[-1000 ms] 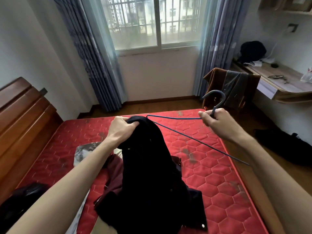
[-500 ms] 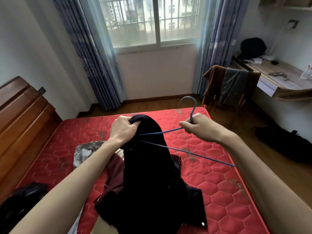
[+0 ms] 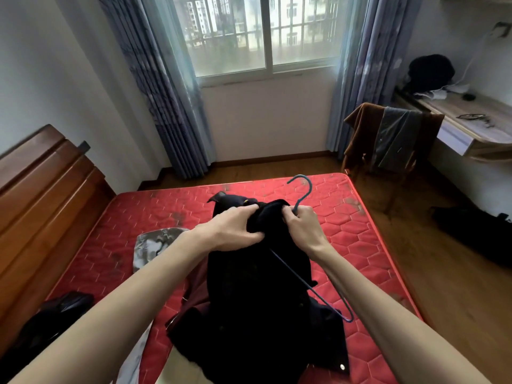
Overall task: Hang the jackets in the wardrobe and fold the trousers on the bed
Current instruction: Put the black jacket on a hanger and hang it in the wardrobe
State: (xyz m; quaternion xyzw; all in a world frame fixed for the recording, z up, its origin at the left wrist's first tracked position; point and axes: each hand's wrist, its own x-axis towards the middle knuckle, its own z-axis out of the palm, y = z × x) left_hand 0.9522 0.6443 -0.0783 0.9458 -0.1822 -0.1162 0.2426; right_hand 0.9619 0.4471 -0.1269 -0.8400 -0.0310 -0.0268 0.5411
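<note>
1. Jacket (image 3: pixel 257 295), black and soft, hangs over the red bed (image 3: pixel 360 245). It looks floppy and light.
2. Left hand (image 3: pixel 230 231) squeezes its top cloth.
3. Right hand (image 3: pixel 303 225) pinches cloth and the thin blue hanger (image 3: pixel 303 189) together.
4. Best grip: collar and shoulders.

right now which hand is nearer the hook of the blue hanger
Right. The right hand grips the blue hanger just below its hook, at the neck. The left hand sits further left, bunching the black jacket collar, apart from the hook.
</note>
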